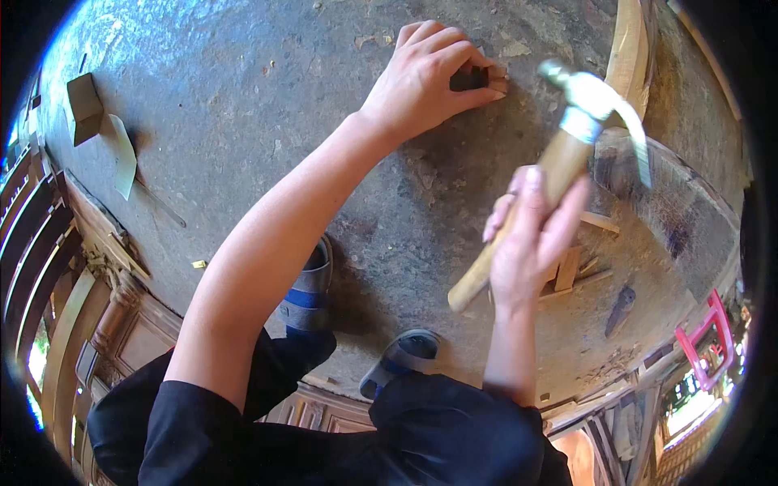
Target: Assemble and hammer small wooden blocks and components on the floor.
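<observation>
My left hand [429,77] is low over the grey concrete floor [267,121], fingers closed around a small dark object with a pale edge [478,79], too hidden to name. My right hand [531,235] grips the wooden handle of a claw hammer [567,146]. Its metal head is raised to the right of my left hand, slightly blurred, with the claw curving down to the right.
Sandals [308,287] are on my feet. At left lie a cardboard piece [83,109], a pale sheet [121,158] and stacked wooden slats [32,243]. At right are a long board [628,49], wood scraps [567,267] and a red plastic stool [705,344].
</observation>
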`<state>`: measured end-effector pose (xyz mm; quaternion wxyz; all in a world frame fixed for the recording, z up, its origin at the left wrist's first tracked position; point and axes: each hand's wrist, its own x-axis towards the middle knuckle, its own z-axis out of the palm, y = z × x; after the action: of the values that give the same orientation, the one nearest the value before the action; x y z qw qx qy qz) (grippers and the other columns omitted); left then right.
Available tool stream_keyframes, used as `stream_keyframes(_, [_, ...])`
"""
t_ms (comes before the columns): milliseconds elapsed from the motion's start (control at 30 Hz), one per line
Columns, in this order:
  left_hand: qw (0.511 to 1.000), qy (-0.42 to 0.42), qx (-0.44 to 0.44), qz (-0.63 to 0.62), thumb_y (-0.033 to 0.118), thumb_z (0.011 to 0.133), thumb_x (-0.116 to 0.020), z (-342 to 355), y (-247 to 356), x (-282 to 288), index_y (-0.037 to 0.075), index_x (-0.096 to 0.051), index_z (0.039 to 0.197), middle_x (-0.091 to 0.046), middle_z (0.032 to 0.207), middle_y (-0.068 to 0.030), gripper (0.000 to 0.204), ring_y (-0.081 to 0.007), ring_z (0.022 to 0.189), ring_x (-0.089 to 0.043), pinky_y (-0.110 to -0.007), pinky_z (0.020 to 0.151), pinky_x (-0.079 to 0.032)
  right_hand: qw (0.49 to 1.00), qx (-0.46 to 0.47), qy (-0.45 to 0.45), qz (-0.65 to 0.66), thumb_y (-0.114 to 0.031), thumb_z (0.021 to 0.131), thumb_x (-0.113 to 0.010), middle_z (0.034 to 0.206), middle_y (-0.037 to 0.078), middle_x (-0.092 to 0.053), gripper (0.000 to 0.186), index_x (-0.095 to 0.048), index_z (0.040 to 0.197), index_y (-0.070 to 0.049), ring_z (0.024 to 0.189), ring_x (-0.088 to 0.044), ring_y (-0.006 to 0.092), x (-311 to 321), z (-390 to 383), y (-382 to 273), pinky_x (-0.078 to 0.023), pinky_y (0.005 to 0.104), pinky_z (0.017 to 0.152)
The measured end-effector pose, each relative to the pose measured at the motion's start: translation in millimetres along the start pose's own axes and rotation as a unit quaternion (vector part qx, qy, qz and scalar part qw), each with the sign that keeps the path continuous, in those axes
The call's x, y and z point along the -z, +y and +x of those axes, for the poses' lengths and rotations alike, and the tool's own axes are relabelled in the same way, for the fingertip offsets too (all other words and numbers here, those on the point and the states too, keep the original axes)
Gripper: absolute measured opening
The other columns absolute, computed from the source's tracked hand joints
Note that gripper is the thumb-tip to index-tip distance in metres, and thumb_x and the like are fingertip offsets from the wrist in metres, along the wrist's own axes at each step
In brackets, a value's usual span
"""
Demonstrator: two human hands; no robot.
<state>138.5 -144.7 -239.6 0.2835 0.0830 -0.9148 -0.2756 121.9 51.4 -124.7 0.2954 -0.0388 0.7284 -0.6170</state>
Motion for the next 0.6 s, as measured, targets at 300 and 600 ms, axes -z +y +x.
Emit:
stream_keyframes(300, [1.0,0.008,0.001,-0.019,0.04,0.075,-0.09,1,1,-8,0.011,-0.075,0.095,-0.064,0.087,-0.004,0.038,-0.0247,0.091,-0.061,-0.04,0.091,-0.047,0.968,0.061,-0.016,-0.242,-0.022,0.11,-0.052,0.087,0.001,-0.052,0.036,-0.037,0.14,-0.01,0.055,-0.048,0.0036,22,10,27,-0.038,0.0189,0.043])
stream_keyframes(600, [1.0,-0.002,0.007,-0.017,0.04,0.077,-0.089,2,2,-8,0.011,-0.075,0.096,-0.065,0.09,-0.0035,0.037,-0.0248,0.093,-0.062,-0.04,0.093,-0.047,0.971,0.069,-0.033,-0.228,-0.025,0.11,-0.052,0.087,0.001,-0.051,0.041,-0.033,0.144,-0.011,0.055,-0.047,0.0032,17,5,35,-0.038,0.0186,0.043])
